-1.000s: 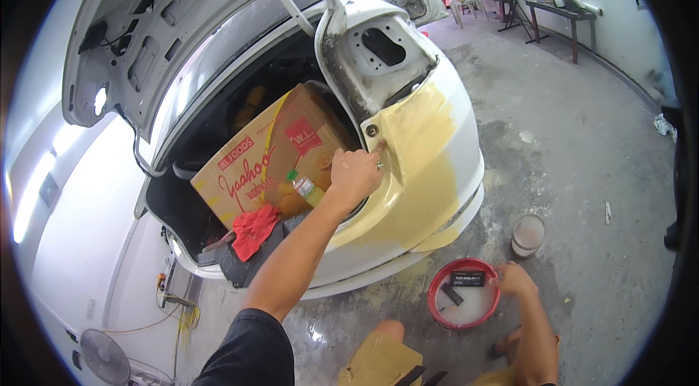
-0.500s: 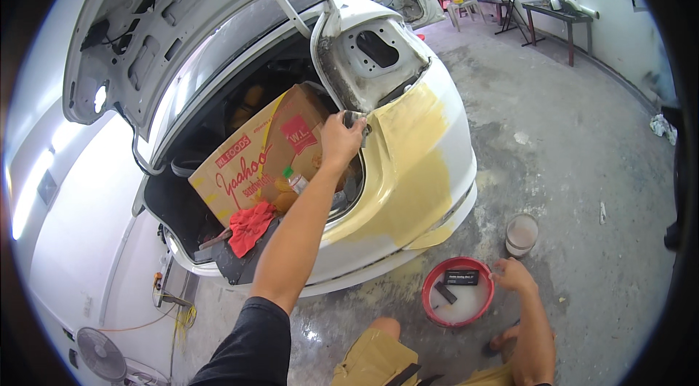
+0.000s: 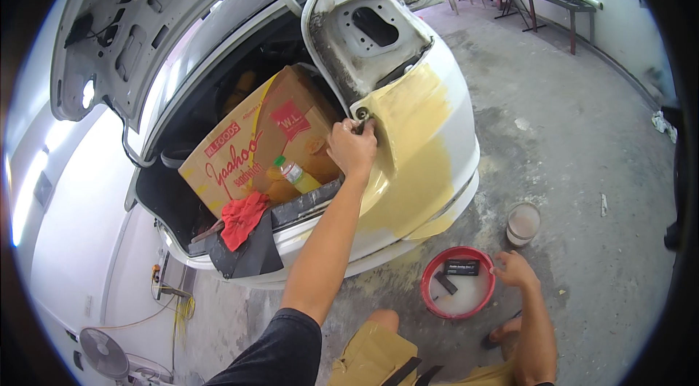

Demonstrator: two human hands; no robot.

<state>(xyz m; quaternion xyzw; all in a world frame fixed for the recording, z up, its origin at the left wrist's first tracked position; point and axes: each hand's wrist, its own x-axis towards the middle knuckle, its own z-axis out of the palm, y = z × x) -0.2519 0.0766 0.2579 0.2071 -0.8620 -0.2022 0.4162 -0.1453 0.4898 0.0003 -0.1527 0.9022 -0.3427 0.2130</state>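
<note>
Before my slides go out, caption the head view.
Left hand at the yellow patch on a white car, right hand beside a red basin.

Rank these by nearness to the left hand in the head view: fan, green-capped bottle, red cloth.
From the left hand:
1. Green-capped bottle: lower left, before the cardboard box.
2. Red cloth: farther left, and lower.
3. Fan: the picture's lower-left corner.

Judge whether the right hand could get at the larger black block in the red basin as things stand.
Probably yes: the right hand is right by the rim of the basin, which is open on top, and nothing visible covers the larger black block.
</note>
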